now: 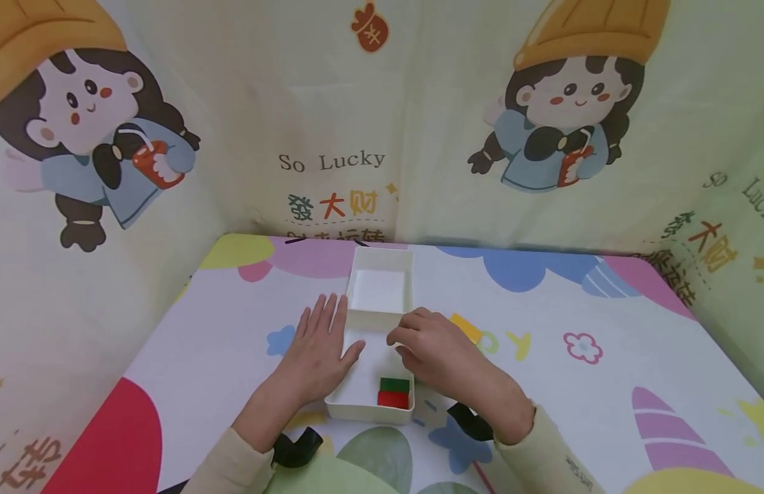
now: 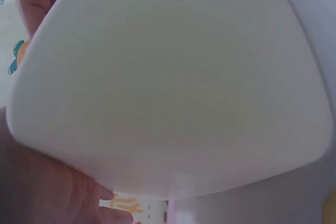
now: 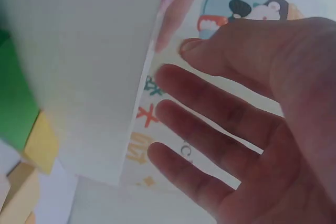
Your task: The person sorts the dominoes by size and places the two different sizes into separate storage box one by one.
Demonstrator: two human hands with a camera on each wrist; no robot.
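Note:
A white rectangular box lies on the table, with a red block and a green block side by side in its near right corner. My left hand rests along the box's left side, fingers straight and thumb reaching over the inside. Over the right side is my right hand, its fingers loosely bent. In the right wrist view, the right hand holds nothing and its fingers are spread beside a white wall. The box's pale side fills most of the left wrist view.
A second white box stands directly behind the first. Just beyond the right hand lies a yellow block. A green block and a yellow block show at the left of the right wrist view. Patterned curtains surround the table.

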